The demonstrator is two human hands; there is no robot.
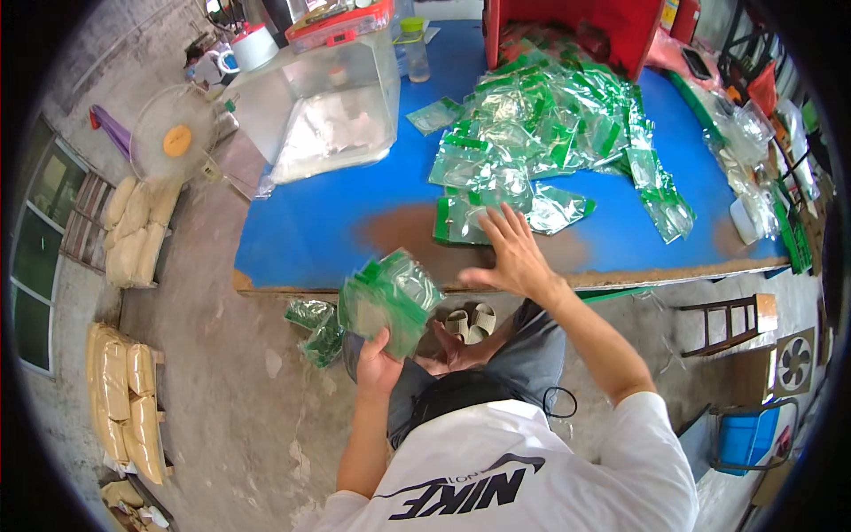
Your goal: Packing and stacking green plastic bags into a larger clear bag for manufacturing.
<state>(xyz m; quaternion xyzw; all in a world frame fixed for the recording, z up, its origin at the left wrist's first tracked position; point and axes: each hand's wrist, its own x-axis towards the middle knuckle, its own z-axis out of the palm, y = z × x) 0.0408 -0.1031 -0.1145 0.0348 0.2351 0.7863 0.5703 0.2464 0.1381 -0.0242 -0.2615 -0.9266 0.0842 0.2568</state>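
My left hand (376, 365) grips a stack of clear plastic packets with green tops (390, 297), held just below the near edge of the blue table (337, 222). My right hand (512, 253) is spread flat with fingers apart over the table's near edge, its fingertips touching a green-topped packet (461, 220) at the front of a large loose pile of the same packets (550, 124). That hand holds nothing.
A clear plastic box (324, 111) stands at the table's back left, a red crate (576, 27) at the back. More packets (315, 332) lie on the concrete floor by my left hand. A fan (177, 142), stacked sacks (124, 390), a wooden stool (731, 324) and a blue bin (745, 434) surround me.
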